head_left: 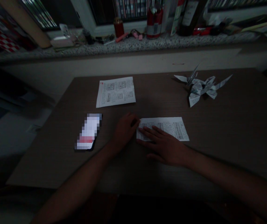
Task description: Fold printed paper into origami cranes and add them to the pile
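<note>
A printed sheet of paper [177,129], folded into a wide strip, lies on the table in front of me. My right hand [165,144] rests flat across its left and lower part, fingers stretched and slightly spread. At the strip's upper left corner, my left hand [126,127] has thumb and forefinger closed together on the paper's edge. The fingertips there are dark and partly hidden. To the left of my left hand lies a phone [88,132] with its screen lit and blurred out.
Another printed sheet [116,92] lies further back on the brown table [154,96]. Folded paper cranes [202,88] stand at the back right. Behind the table, a stone windowsill [128,46] carries a red can [154,23], a small jar [119,27], a dark bottle [189,17] and clutter.
</note>
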Demonstrator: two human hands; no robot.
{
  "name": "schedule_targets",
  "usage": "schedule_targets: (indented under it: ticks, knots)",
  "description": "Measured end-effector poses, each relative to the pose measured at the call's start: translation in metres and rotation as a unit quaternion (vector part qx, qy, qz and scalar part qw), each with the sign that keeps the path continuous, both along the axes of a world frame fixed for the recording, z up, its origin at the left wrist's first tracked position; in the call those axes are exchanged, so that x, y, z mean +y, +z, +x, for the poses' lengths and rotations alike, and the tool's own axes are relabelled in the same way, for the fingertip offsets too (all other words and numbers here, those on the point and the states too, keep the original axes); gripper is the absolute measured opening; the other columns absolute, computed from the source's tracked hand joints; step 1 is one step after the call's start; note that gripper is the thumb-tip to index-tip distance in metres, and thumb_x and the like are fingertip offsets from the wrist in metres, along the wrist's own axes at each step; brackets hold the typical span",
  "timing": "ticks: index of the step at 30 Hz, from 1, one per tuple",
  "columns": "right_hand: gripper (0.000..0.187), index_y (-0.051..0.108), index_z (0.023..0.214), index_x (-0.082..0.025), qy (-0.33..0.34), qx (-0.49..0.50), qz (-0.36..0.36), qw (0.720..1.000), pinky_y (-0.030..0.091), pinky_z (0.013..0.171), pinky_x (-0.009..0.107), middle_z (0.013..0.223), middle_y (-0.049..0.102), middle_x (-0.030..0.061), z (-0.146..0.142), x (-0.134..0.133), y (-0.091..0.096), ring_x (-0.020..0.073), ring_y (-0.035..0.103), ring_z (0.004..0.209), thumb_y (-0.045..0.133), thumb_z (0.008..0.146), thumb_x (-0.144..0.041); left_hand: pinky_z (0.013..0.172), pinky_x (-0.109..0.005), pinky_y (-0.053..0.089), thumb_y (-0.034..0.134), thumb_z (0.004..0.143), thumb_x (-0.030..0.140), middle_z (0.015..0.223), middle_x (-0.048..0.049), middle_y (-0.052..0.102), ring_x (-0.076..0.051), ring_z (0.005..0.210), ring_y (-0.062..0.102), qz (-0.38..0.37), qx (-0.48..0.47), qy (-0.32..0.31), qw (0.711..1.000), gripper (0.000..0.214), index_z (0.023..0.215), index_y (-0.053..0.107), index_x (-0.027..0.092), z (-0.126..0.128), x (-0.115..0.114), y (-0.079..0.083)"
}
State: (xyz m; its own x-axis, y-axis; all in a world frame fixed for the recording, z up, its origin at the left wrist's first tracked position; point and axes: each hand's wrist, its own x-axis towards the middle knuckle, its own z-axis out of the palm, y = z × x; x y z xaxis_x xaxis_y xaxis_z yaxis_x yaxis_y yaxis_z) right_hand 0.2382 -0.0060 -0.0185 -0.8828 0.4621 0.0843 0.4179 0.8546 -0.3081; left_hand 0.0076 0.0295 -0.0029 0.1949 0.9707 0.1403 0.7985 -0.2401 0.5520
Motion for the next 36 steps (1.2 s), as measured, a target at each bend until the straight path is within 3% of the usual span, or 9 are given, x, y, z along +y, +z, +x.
schedule_targets:
  ticks: [10,13,15,18,22,25,30,36]
  knots:
    - [0.067,0.035,0.163,-0.024,0.0,-0.002,0.008,1.0,0.019,0.127,0.057,0.172,0.016,0.0183,-0.002,-0.002,0.0,0.0347,0.018,0.158,0.051,0.104,-0.053,0.084,-0.034,0.051,0.063,0.098,0.016,0.099,-0.0039,0.06,-0.021,0.093,0.061,0.038,0.022,0.002,0.999,0.002,0.098,0.064,0.017,0.004,-0.003,-0.009]
    - [0.068,0.034,0.163,-0.025,0.0,0.0,0.005,1.0,0.018,0.128,0.057,0.172,0.014,0.0169,-0.002,-0.001,-0.001,0.034,0.016,0.159,0.052,0.104,-0.053,0.091,-0.036,0.052,0.066,0.096,0.016,0.109,-0.0051,0.06,-0.022,0.1,0.061,0.064,0.015,0.02,0.998,0.017,0.112,0.062,0.018,0.003,-0.002,-0.011]
    - [0.068,0.033,0.163,-0.026,0.001,0.0,0.002,1.0,0.017,0.128,0.057,0.173,0.011,0.0157,-0.001,-0.001,-0.002,0.0335,0.015,0.159,0.052,0.104,-0.053,0.093,-0.036,0.053,0.068,0.096,0.018,0.112,-0.0054,0.059,-0.022,0.101,0.061,0.075,0.014,0.021,0.997,0.017,0.111,0.061,0.019,0.001,-0.002,-0.011]
    - [0.068,0.033,0.163,-0.025,0.002,-0.006,-0.002,1.0,0.016,0.128,0.057,0.173,0.01,0.0163,-0.001,0.0,-0.002,0.0338,0.015,0.159,0.052,0.104,-0.053,0.095,-0.037,0.054,0.065,0.098,0.02,0.113,-0.0066,0.061,-0.022,0.106,0.062,0.092,0.034,-0.015,0.995,0.01,0.108,0.064,0.019,-0.006,-0.004,-0.009]
    - [0.068,0.033,0.163,-0.024,0.006,-0.013,0.001,1.0,0.018,0.128,0.057,0.172,0.013,0.0184,-0.001,0.0,0.0,0.0338,0.017,0.159,0.049,0.105,-0.054,0.105,-0.04,0.051,0.051,0.105,0.021,0.125,-0.0088,0.066,-0.023,0.118,0.063,0.097,0.078,-0.154,0.98,0.021,0.121,0.066,0.019,-0.022,-0.014,-0.003]
    - [0.069,0.033,0.163,-0.023,0.005,-0.007,0.004,1.0,0.019,0.127,0.057,0.172,0.015,0.0187,-0.002,-0.001,0.001,0.0335,0.017,0.159,0.049,0.104,-0.055,0.108,-0.044,0.05,0.048,0.107,0.024,0.136,-0.0106,0.066,-0.025,0.127,0.062,0.072,0.091,-0.218,0.969,0.029,0.129,0.065,0.018,-0.034,-0.022,-0.001]
    - [0.07,0.032,0.164,-0.025,-0.004,0.005,0.007,1.0,0.019,0.127,0.058,0.173,0.013,0.0166,-0.002,-0.003,-0.001,0.033,0.018,0.159,0.052,0.103,-0.054,0.114,-0.043,0.047,0.05,0.107,0.029,0.145,-0.0099,0.062,-0.024,0.134,0.058,0.046,0.088,-0.203,0.974,0.037,0.141,0.058,0.019,-0.04,-0.03,-0.007]
    - [0.07,0.032,0.164,-0.027,-0.014,0.012,0.012,1.0,0.021,0.127,0.058,0.173,0.013,0.0143,-0.002,-0.005,-0.001,0.0325,0.018,0.159,0.057,0.102,-0.049,0.111,-0.043,0.048,0.055,0.104,0.026,0.141,-0.0092,0.064,-0.024,0.131,0.06,0.05,0.078,-0.179,0.98,0.037,0.14,0.058,0.021,-0.034,-0.033,-0.009]
